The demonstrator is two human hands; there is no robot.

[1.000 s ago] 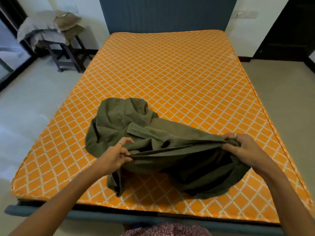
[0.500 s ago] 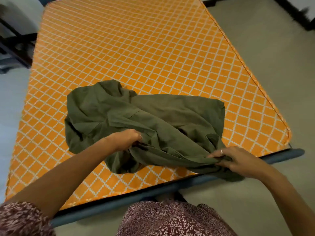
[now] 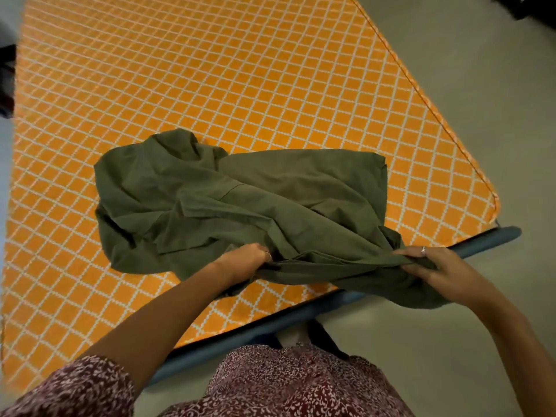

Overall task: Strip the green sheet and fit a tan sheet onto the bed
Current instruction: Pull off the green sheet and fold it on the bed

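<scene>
My left hand point(image 3: 249, 260) is curled into the green sheet point(image 3: 240, 206), fingers buried in a fold near the middle of its near edge, a ring showing on one finger. My right hand point(image 3: 433, 266) pinches a gathered bunch of the same sheet, thumb on top and fingers underneath, with a ring on one finger as well. Between my two hands the cloth is drawn into a taut ridge of pleats.

The green sheet lies in a crumpled heap on the bare mattress point(image 3: 210, 85), spreading away from my hands toward the far side. Beyond my left hand it bulges into a rumpled lobe; beyond my right hand it lies flatter, with a fairly straight far edge. Below my right hand a loose flap hangs past the mattress edge and over the blue bed frame point(image 3: 331, 302).

The mattress is orange with a white diamond lattice, and its corner sits just past my right hand. The bed frame's rail runs beneath both my forearms. The pale floor point(image 3: 466, 115) stretches off to the right of my right hand. Close under my arms is my patterned maroon dress point(image 3: 285, 386), its sleeve covering my left upper arm.
</scene>
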